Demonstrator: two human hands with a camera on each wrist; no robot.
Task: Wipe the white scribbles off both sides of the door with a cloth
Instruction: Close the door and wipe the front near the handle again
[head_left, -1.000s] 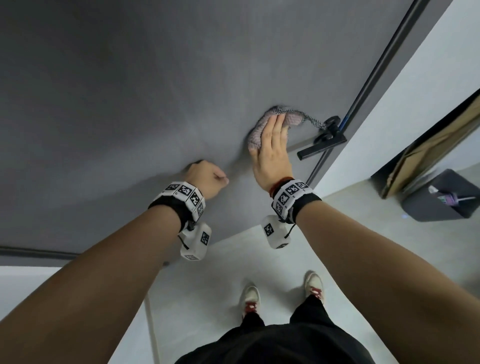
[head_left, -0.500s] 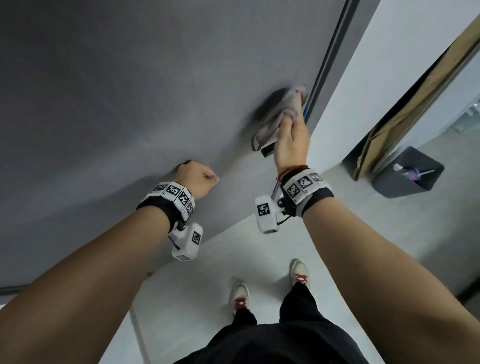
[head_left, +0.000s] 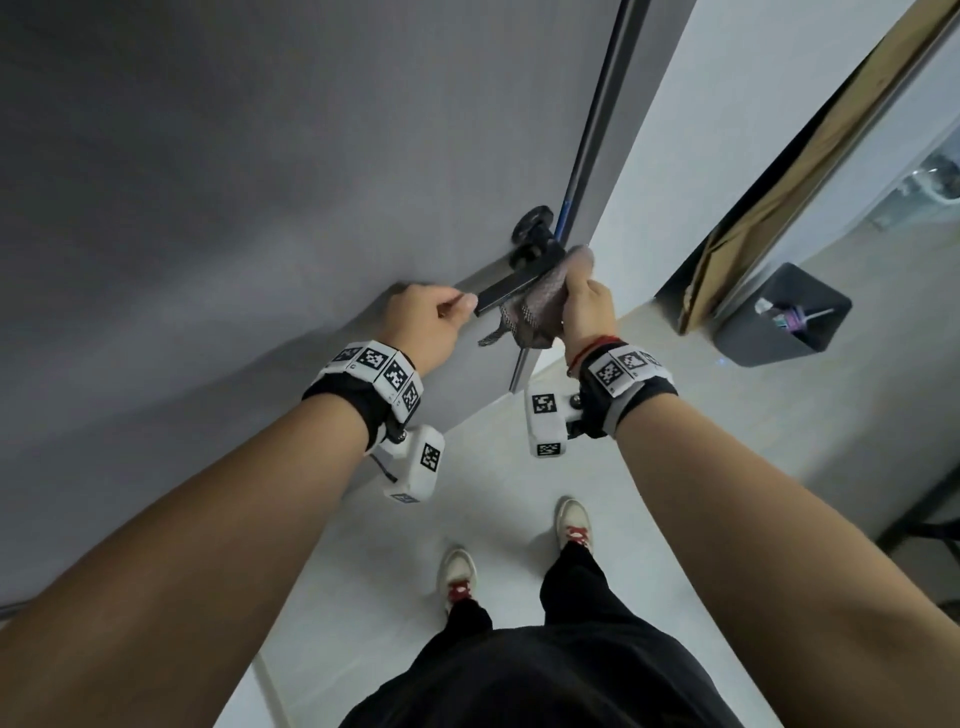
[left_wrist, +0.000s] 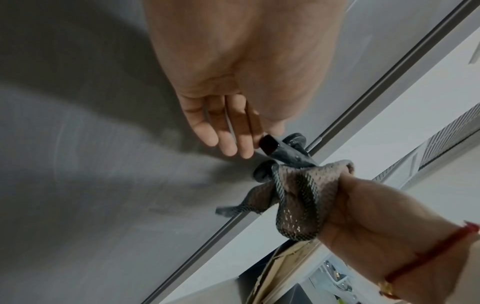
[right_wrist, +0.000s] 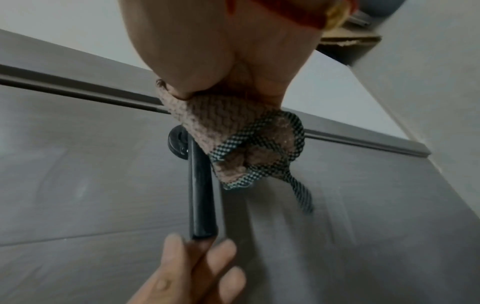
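Door face: one grey door (head_left: 260, 182), filling the left of the head view; no white scribbles that I can make out on this side, only faint smears in the wrist views.
Left hand: left hand (head_left: 423, 322) at the free end of the lever, fingers loosely extended and close together, tips touching or just short of it; it holds nothing.
Handle: one black lever handle (head_left: 519, 283) on its round rose, near the door's edge.
Cloth: one brownish waffle-weave cloth (head_left: 540, 306) with a checked border, bunched up, a strip dangling, lying against the lever's inner end.
Right hand: right hand (head_left: 587, 306) gripping the bunched cloth, fingers curled round it.
Far right: one dark bin (head_left: 779, 322) on the floor, beside leaning cardboard.
Step, as I judge it: this face looks done; the hands are at the handle to swing the door.
Next move calls for: left hand to take the lever, the door swung to expose its other face, cloth kept in the right.
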